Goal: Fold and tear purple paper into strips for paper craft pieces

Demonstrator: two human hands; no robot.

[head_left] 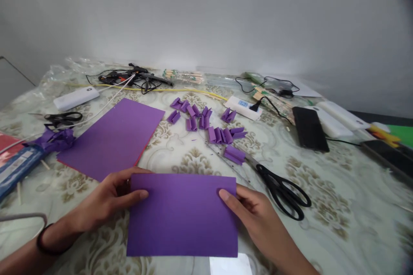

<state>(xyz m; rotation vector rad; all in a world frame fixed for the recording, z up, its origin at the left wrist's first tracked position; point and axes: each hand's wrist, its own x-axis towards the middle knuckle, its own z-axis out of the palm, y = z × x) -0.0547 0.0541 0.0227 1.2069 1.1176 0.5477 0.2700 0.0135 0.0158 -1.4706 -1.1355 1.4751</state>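
A rectangular sheet of purple paper (pixel 183 219) is held up in front of me by both hands. My left hand (pixel 111 200) grips its upper left edge, thumb on the front face and fingers behind. At the upper right edge, my right hand (pixel 250 208) pinches it the same way. Just beyond lie several small folded purple paper pieces (pixel 220 135). Black-handled scissors (pixel 280 184) rest to the right, their blades partly under one folded piece. Larger purple sheets (pixel 116 137) with a red edge showing beneath lie at the left.
At the left are smaller black scissors (pixel 63 118), crumpled purple scraps (pixel 56 139) and a white power bank (pixel 76 98). Glue guns (pixel 135 78) and cables lie at the back. A white power strip (pixel 243 107) and a black phone (pixel 310 129) are to the right.
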